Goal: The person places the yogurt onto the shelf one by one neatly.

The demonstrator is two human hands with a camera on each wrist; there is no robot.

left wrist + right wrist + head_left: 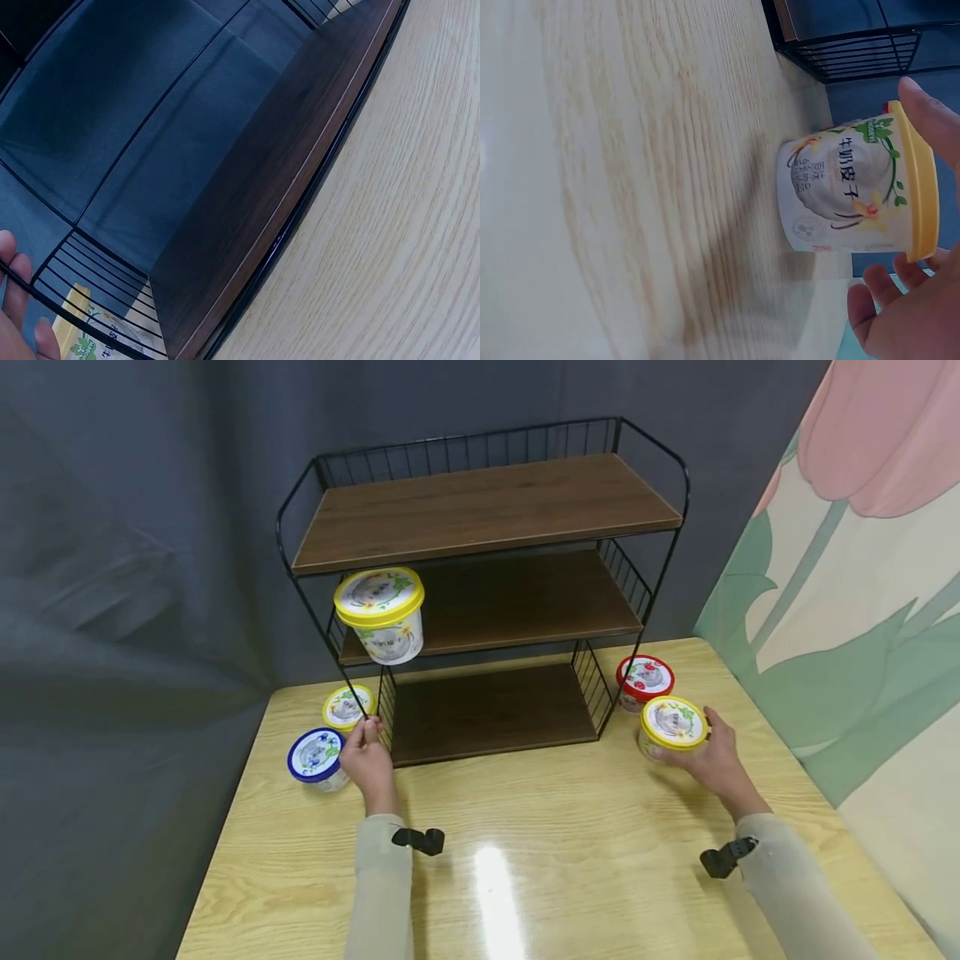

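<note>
Left hand: the left hand (369,767) is clamped on the thin black metal front-left post (352,693) of the rack, low down, fingers curled round it.
Right hand: the right hand (716,758) is clamped on a round white printed tub with a yellow lid (675,723), thumb and fingers gripping opposite sides of the lid.
Gripped tub: at the right of the rack, above or on the surface; whether its base touches cannot be told. The right wrist view shows a vanilla flower, green leaves and dark lettering on its side.
Rack: a three-tier black wire rack with dark brown wooden boards (487,510), standing at the back of the pale wood-grain surface (540,827).
Middle tier: a second yellow-lidded white tub (378,614) shows at its left front, upright, its base overlapping the board's front edge in the head view.
Right of rack: a white tub with a red lid (646,675) sits just behind the gripped one, beside the front-right post.
Left of rack: a white tub with a blue lid (317,755) stands near the left hand; a third yellow-lidded tub (348,707) is just behind it, close to the rack's wire side.
Backdrop: dark blue-grey cloth (135,568) behind; a pink tulip print (885,610) at right.
Arms: pale sleeves (381,885), each with a small black device (418,839) at the wrist.
</note>
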